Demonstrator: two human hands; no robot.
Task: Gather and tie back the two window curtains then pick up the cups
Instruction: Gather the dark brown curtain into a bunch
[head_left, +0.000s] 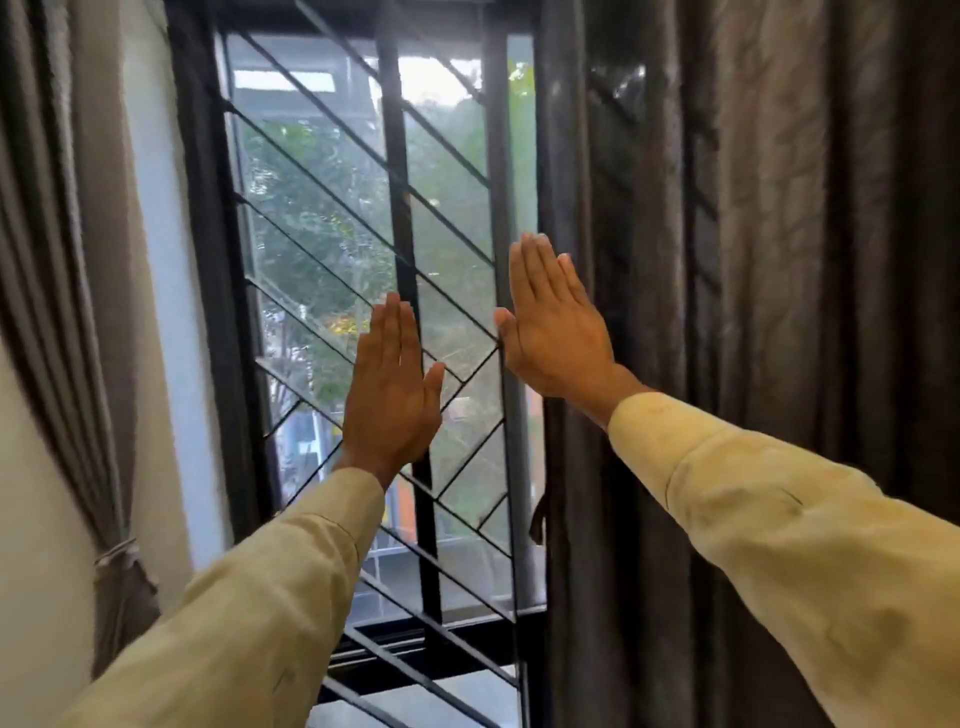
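Note:
Both my arms reach forward toward the window. My left hand (390, 387) is raised flat with straight fingers in front of the window grille, holding nothing. My right hand (553, 317) is also flat and straight-fingered, close to the inner edge of the right curtain (753, 312), which hangs loose and dark brown over the right side of the window. The left curtain (62, 260) is gathered at the far left and bound low down by a tie-back (117, 553). No cups are in view.
A black metal grille (410, 249) with diagonal bars covers the window glass, with trees outside. A pale wall (156, 312) runs between the left curtain and the window frame. The sill (441, 654) lies below the grille.

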